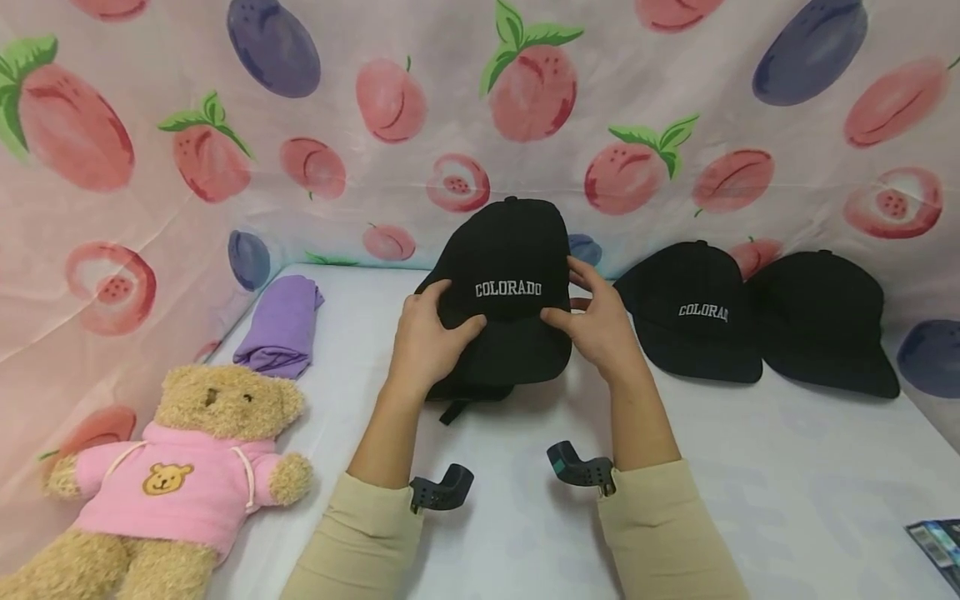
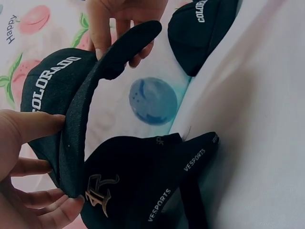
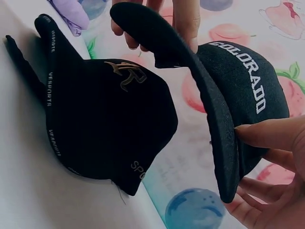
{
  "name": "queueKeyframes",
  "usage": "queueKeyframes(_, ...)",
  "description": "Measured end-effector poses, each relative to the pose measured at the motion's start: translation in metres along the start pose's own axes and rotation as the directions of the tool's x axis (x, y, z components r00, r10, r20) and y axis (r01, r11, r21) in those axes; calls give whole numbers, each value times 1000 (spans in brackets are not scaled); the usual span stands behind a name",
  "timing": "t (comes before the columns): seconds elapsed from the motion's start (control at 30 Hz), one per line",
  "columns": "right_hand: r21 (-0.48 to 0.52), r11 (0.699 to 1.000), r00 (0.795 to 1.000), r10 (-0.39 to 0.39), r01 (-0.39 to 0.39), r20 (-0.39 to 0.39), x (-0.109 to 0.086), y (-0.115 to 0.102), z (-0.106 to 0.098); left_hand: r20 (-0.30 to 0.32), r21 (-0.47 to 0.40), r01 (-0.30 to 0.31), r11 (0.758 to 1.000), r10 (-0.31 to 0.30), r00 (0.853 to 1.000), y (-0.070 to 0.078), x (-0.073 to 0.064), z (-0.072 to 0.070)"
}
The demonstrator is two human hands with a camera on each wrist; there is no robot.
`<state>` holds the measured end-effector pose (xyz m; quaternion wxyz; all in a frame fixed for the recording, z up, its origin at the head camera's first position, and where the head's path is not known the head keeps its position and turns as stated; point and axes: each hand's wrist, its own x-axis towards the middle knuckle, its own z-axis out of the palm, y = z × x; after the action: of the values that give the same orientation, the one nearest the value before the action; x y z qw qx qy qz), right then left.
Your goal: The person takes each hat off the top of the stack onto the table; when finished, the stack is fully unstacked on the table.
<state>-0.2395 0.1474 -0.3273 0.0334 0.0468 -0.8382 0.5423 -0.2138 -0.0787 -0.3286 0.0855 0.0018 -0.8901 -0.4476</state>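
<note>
A black baseball cap (image 1: 510,242) with white COLORADO lettering is held up by both hands, brim toward me. My left hand (image 1: 423,342) grips its left side, thumb on the front where the brim meets the crown. On the opposite side my right hand (image 1: 600,321) grips it the same way, fingers round behind the edge. Behind and below it in the wrist views, a second black cap (image 2: 133,162) with a gold emblem and VESPORTS lettering along its edge rests on the white surface. A loose black strap (image 1: 453,412) shows beneath it.
Two more black caps, one lettered (image 1: 697,283) and one plain (image 1: 825,308), stand overlapping at the right. A folded purple cloth (image 1: 281,325) and a teddy bear in a pink hoodie (image 1: 180,483) lie at the left. Fruit-print fabric (image 1: 390,175) hangs behind.
</note>
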Motion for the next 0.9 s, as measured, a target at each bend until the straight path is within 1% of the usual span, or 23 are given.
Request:
queueKeyframes(0.13, 16, 1000, 1000, -2, 2, 1, -2, -2, -4, -18, -12, -17, 1000, 17, 1000, 3, 0, 3)
queueKeyframes(0.37, 30, 1000, 1000, -1, 2, -9, -4, -5, -8, -74, -35, -52, 998, 49, 996, 6, -1, 8)
queueKeyframes(0.53, 28, 1000, 1000, 0, 1, -15, -5, -6, -12, -72, -23, -54, 998, 52, 996, 9, -2, 11)
queueKeyframes(0.67, 9, 1000, 1000, 4, -4, -12, -6, -6, -16, -68, -10, -54, 999, 53, 996, 11, -4, 13)
queueKeyframes(0.9, 0, 1000, 1000, 1, -1, -4, -6, -7, -20, -86, -10, -60, 998, 59, 995, 14, -5, 17)
